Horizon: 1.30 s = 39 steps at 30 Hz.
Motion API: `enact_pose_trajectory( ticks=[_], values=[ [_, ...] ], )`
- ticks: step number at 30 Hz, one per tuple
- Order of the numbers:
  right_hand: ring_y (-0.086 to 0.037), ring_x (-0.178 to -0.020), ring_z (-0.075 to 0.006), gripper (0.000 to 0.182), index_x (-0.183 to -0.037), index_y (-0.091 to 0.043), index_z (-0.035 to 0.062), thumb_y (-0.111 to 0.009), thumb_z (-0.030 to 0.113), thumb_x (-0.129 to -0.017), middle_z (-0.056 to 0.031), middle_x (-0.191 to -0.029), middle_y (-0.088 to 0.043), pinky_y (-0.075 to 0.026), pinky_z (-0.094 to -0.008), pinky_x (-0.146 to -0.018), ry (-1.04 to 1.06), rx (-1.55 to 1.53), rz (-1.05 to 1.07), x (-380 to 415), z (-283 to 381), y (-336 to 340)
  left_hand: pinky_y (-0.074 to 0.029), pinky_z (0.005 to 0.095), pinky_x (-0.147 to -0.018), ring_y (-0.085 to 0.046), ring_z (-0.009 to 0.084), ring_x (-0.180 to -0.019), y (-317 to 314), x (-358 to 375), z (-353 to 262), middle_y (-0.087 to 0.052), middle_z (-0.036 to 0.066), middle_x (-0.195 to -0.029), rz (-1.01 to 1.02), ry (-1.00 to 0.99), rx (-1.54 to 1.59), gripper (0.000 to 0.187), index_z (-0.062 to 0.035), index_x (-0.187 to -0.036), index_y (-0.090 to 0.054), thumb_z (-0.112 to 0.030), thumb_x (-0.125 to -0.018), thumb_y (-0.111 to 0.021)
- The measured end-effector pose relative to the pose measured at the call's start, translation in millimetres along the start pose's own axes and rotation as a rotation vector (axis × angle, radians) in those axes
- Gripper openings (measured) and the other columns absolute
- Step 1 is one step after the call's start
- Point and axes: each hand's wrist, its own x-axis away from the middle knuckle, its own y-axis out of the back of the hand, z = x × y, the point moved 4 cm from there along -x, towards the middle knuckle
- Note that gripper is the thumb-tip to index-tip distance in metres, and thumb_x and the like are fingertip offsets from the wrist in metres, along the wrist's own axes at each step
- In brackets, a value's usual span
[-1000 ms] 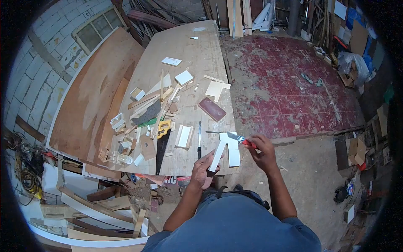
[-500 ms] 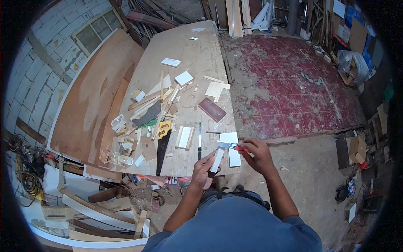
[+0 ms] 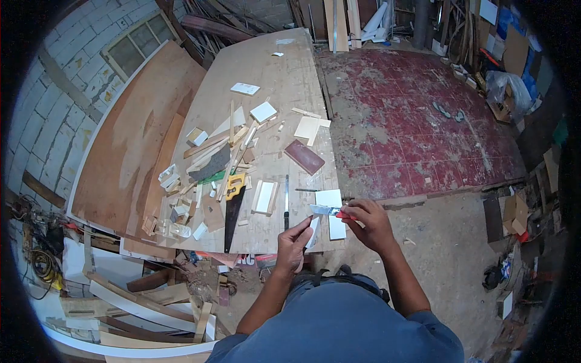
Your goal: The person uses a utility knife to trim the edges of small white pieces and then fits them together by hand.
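My right hand (image 3: 369,224) is closed on the red handle of a putty knife (image 3: 324,210), whose wide pale blade points left above the table's near edge. Just below the blade, my left hand (image 3: 293,247) grips a narrow white strip (image 3: 313,232) between thumb and fingers. Part of the strip is hidden by the hand. Behind the knife lie two white panels, one upper (image 3: 328,197) and one lower (image 3: 337,228), at the table corner. A slim cutter-like tool (image 3: 287,202) with a dark handle rests left of my hands.
The plywood table (image 3: 266,66) carries a yellow-handled saw (image 3: 235,196), a small white-faced wooden piece (image 3: 264,197), a brown sanding block-like slab (image 3: 304,157) and a heap of wood offcuts (image 3: 212,148). A large plywood sheet (image 3: 136,133) leans at left. Curved boards (image 3: 139,308) lie below.
My left hand has turned the white strip, so less of its face shows and it sits lower, apart from the blade. The putty knife has shifted slightly left and down.
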Motion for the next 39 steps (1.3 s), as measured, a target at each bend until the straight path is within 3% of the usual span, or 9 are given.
enact_pose_trajectory(
  ticks=[5,10,16,30,33,35,39],
  values=[
    [-0.063,-0.095,-0.0281,0.03,-0.103,-0.068,0.011,-0.075,0.01,-0.075,-0.0078,-0.104,-0.066,-0.048,-0.039,-0.077,0.01,-0.019,0.011,0,0,0,-0.049,0.026,-0.091,-0.061,0.014,-0.103,-3,1,-2,-0.065,0.015,-0.118,-0.005,-0.054,-0.071,0.036,0.0061,-0.123,-0.059,-0.001,-0.089,-0.066],
    [-0.063,-0.097,-0.0281,0.031,-0.104,-0.068,0.0104,-0.075,0.008,-0.074,-0.0083,-0.104,-0.066,-0.049,-0.0389,-0.079,0.002,-0.04,0.001,0,-3,1,-0.046,0.0232,-0.087,-0.06,0.0118,-0.098,-10,4,-17,-0.067,0.008,-0.109,0.008,-0.223,-0.291,0.033,0.0017,-0.122,-0.063,-0.004,-0.089,-0.067],
    [-0.063,-0.097,-0.0288,0.032,-0.104,-0.068,0.0091,-0.075,0.005,-0.073,-0.0093,-0.105,-0.065,-0.049,-0.039,-0.08,-0.028,-0.071,0.01,2,-11,0,-0.047,0.0264,-0.087,-0.06,0.0141,-0.098,-11,5,-20,-0.066,0.011,-0.109,0.02,-0.305,-0.46,0.034,0.0028,-0.122,-0.062,-0.009,-0.09,-0.066],
    [-0.064,-0.093,-0.0299,0.029,-0.103,-0.067,0.006,-0.075,0.005,-0.075,-0.0115,-0.101,-0.065,-0.05,-0.0369,-0.078,-0.049,-0.132,-0.041,8,-17,-5,-0.047,0.0247,-0.084,-0.061,0.0126,-0.095,-13,5,-20,-0.068,0.011,-0.106,-0.012,-0.338,-0.461,0.03,0.0029,-0.118,-0.065,-0.009,-0.09,-0.066],
    [-0.063,-0.09,-0.0292,0.023,-0.1,-0.066,0.0065,-0.073,0.007,-0.079,-0.0105,-0.098,-0.065,-0.049,-0.0379,-0.077,-0.141,-0.158,-0.151,15,-36,-1,-0.047,0.0248,-0.084,-0.061,0.0124,-0.094,-9,9,-25,-0.068,0.011,-0.106,-0.033,-0.345,-0.412,0.03,0.0034,-0.118,-0.064,-0.008,-0.09,-0.065],
    [-0.063,-0.086,-0.0281,0.02,-0.101,-0.065,0.0031,-0.071,0.004,-0.081,-0.0128,-0.096,-0.065,-0.05,-0.0344,-0.077,-0.314,-0.203,-0.255,19,-57,14,-0.047,0.0249,-0.085,-0.061,0.0123,-0.094,-1,10,-31,-0.068,0.011,-0.106,-0.051,-0.336,-0.362,0.031,0.0037,-0.119,-0.064,-0.007,-0.09,-0.065],
    [-0.063,-0.086,-0.0267,0.02,-0.101,-0.064,0.0011,-0.07,0.004,-0.082,-0.0144,-0.095,-0.065,-0.049,-0.033,-0.077,-0.292,-0.161,-0.343,22,-62,30,-0.047,0.025,-0.085,-0.061,0.0116,-0.094,14,11,-33,-0.067,0.01,-0.106,-0.098,-0.324,-0.362,0.032,0.004,-0.121,-0.063,-0.007,-0.09,-0.065]
  ],
)
